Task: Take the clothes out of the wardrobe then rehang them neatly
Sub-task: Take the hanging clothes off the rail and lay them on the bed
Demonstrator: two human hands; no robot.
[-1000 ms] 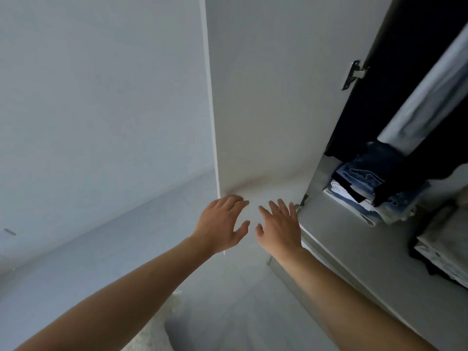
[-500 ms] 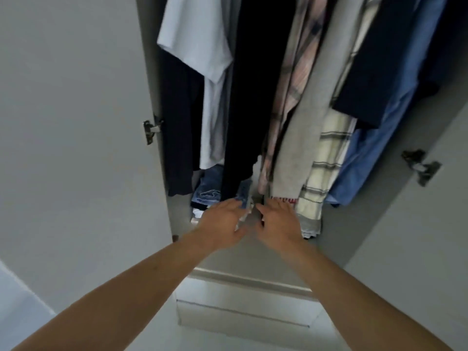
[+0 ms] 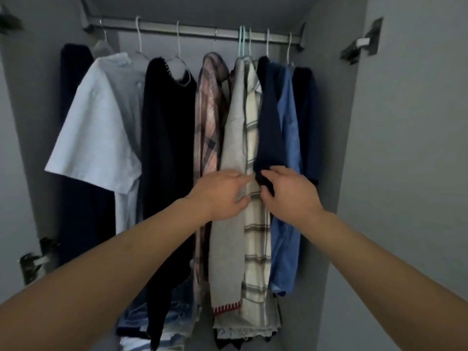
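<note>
Wardrobe [image 3: 336, 122] interior stands open, with a metal rail [image 3: 192, 31] across the top carrying a row of hangers. From the left hang a dark garment [image 3: 73, 79] against the side wall, a white short-sleeved shirt [image 3: 101, 127], a long black top [image 3: 167, 138], a pink plaid shirt [image 3: 210, 117], a grey knit [image 3: 233, 138] with a red-trimmed hem, a cream checked shirt [image 3: 253, 224], a navy garment [image 3: 269, 117], a blue shirt [image 3: 287, 138] and another dark navy piece [image 3: 307, 122] at the far right. Folded clothes [image 3: 177, 323] are stacked on the floor of the compartment beneath them.

Left hand [image 3: 220, 193] lies against the grey knit at mid-height, fingers loosely bent and thumb spread below, resting on the cloth; whether it pinches the fabric cannot be told. Right hand [image 3: 288, 191], just beside it with a small gap between, has its fingers curled at the lower edge of the navy garment, apparently nipping it against the thumb. Both forearms reach in from the bottom corners and cover the lower parts of several garments.

Door hinges show on the left panel [image 3: 33, 259] and the right panel [image 3: 362, 44].
</note>
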